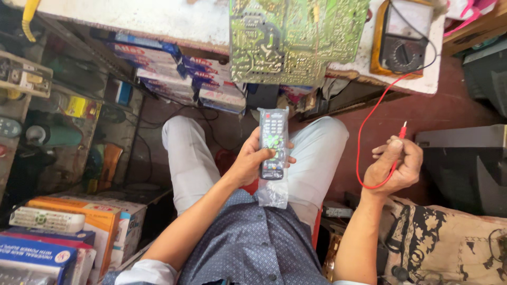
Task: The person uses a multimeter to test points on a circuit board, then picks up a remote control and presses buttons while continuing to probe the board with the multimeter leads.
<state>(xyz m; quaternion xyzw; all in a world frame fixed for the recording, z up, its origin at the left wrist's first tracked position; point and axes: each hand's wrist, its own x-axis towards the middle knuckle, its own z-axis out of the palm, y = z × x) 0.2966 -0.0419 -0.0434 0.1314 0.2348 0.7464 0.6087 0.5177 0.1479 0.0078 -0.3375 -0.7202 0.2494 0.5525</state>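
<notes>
Here, seen from above, a seated person in pale trousers and a dotted blue shirt.

Left hand (pixel 252 161): closed around a black remote control (pixel 273 145), held upright over the lap between the knees, buttons facing up. The remote sits in a clear plastic sleeve (pixel 273 192) whose loose end hangs below the hand. Thumb lies across the lower keys.

Right hand (pixel 395 164): well apart to the right, fingers pinched shut on a red test probe (pixel 400 138), tip pointing up and away. Its red lead (pixel 369 126) loops down under the hand and runs up to the far bench.

Far bench: analogue multimeter (pixel 401 39) in a yellow-orange case, far right on the white worktop (pixel 158 18); a green circuit board (pixel 290 37), solder side up, overhangs the near edge beside it.

Handling note, as a judgement: the sleeve looks slippery, so a firm grip low on the body keeps the remote steady; the probe is best held by its insulated shaft, as now, with the lead kept slack and away from the board's edge.

Left shelves (pixel 31 105): cluttered parts and tools, too dim to itemise. Near left: stacked cartons (pixel 79 232) with a white remote (pixel 46 219) on top. Right: a dark television casing (pixel 470 163) and a patterned cloth (pixel 443 243).
</notes>
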